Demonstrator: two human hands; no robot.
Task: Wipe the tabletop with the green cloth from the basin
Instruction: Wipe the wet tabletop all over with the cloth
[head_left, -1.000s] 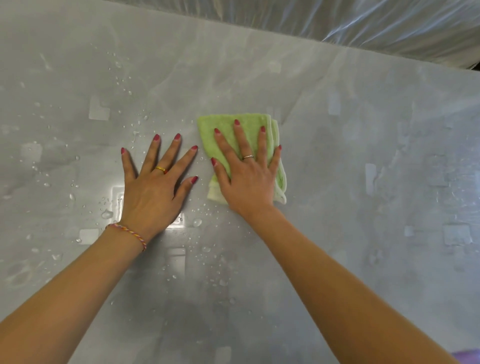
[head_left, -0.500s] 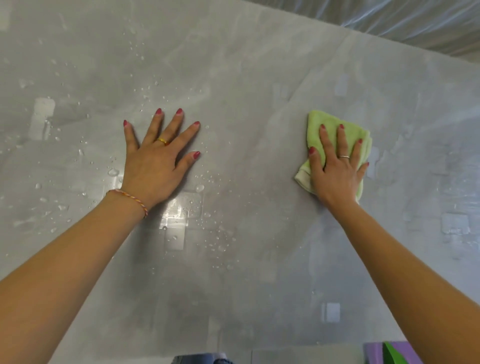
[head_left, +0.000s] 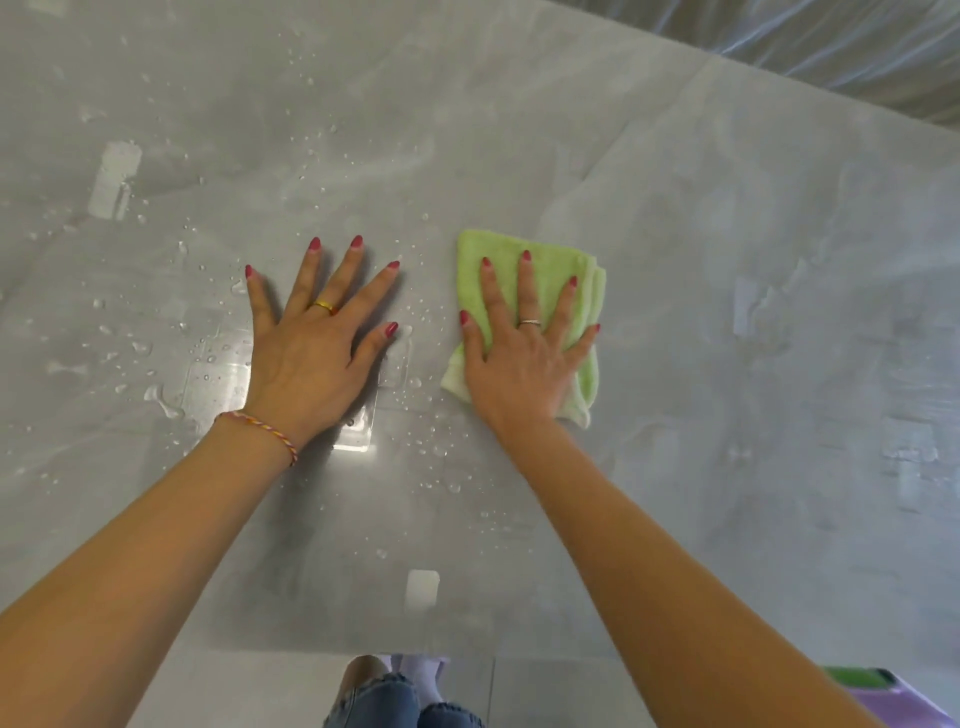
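A folded green cloth (head_left: 556, 270) lies flat on the grey glossy tabletop (head_left: 727, 291) near the middle. My right hand (head_left: 519, 358) presses down on the cloth with fingers spread, covering its lower half. My left hand (head_left: 317, 353) rests flat on the bare tabletop just left of the cloth, fingers apart, holding nothing. Water droplets (head_left: 421, 447) speckle the surface around and between my hands. The basin is not in view.
The table's near edge (head_left: 415, 652) runs across the bottom, with my jeans-clad knees (head_left: 400, 701) and floor below it. A purple and green object (head_left: 872, 686) shows at the bottom right. Clear plastic sheeting (head_left: 831, 41) hangs beyond the far edge.
My right hand slid the cloth out to the right, then back left, ending beside my left hand again. My left hand stayed planted on the tabletop.
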